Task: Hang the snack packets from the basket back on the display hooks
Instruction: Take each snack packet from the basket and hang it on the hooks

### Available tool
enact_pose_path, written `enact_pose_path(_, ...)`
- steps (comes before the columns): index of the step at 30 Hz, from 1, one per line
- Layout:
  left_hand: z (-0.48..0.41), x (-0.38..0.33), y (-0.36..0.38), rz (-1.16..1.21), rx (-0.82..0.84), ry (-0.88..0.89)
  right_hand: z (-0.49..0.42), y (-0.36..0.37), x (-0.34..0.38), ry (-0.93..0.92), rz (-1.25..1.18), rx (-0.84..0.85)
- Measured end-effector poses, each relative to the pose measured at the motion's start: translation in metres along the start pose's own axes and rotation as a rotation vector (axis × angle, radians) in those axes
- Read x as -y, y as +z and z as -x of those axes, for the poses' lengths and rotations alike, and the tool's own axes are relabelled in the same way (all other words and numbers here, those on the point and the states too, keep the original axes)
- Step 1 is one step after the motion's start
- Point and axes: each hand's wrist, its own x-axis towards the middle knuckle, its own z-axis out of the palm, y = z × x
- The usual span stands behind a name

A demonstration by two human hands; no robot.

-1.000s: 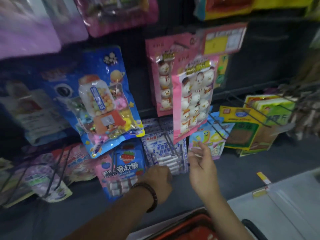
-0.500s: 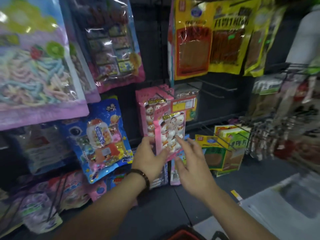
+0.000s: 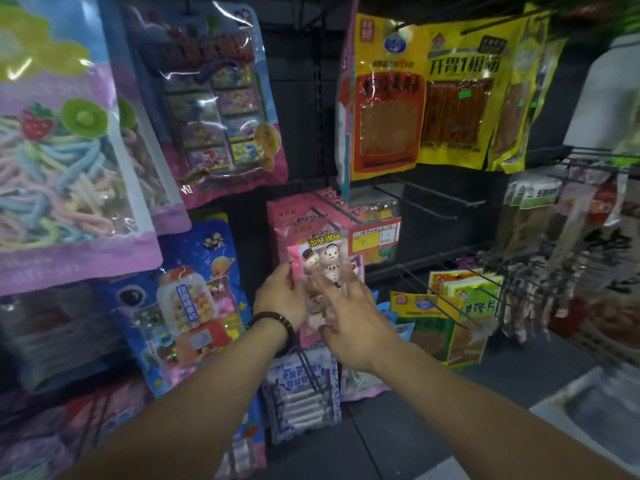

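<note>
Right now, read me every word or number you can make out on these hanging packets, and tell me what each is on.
"开胃1根筋": on the yellow packet, top right.
"流心棉花": on the pink snowman packet, centre.
Red price tag: print too small to read.
Blue gumball packet: label too blurred to read.
All remaining print is blurred.

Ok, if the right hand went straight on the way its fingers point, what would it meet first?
Probably the pink snowman packet, which the left hand pinches by its left edge. The right hand has its spread fingers overlapping the packet's front in this view; whether they touch is unclear.
</note>
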Motion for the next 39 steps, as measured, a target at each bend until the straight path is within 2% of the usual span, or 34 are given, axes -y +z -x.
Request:
enact_pose_path(3, -0.024, 0.004, 0.0, -0.018, 0.014, -0.012, -0.018, -0.002, 0.004, 0.002, 0.019, -0.019)
enact_pose_path(9, -0.05, 0.005, 0.005, -0.059, -0.011, -0.051, -0.043, -0.012, 0.005, 0.078, 0.011, 0.057)
enact_pose_path(17, -0.041, 0.001, 0.0, -0.083, -0.134, -0.107, -0.047, -0.013, 0.006, 0.118, -0.021, 0.104)
enact_pose_path(21, -0.009, 0.0, -0.016, -0.181, -0.008, -0.02, -0.021, -0.022, 0.017, 0.134, 0.04, 0.12)
enact_pose_path(24, 0.03, -0.007, -0.043, -0.238, 0.11, 0.078, 0.005, -0.03, 0.033, 0.136, -0.007, 0.15)
enact_pose_path(27, 0.073, -0.027, -0.082, -0.311, 0.24, 0.18, 0.032, -0.046, 0.053, 0.088, 0.008, 0.172)
enact_pose_path(30, 0.115, -0.056, -0.131, -0.374, 0.277, 0.291, 0.061, -0.079, 0.081, 0.012, 0.044, 0.169)
enact_pose_path(34, 0.153, -0.08, -0.206, -0.436, 0.133, 0.448, 0.09, -0.128, 0.131, -0.107, 0.143, 0.167)
enact_pose_path(39, 0.155, -0.087, -0.296, -0.596, -0.255, 0.594, 0.098, -0.167, 0.199, -0.246, 0.233, 0.09)
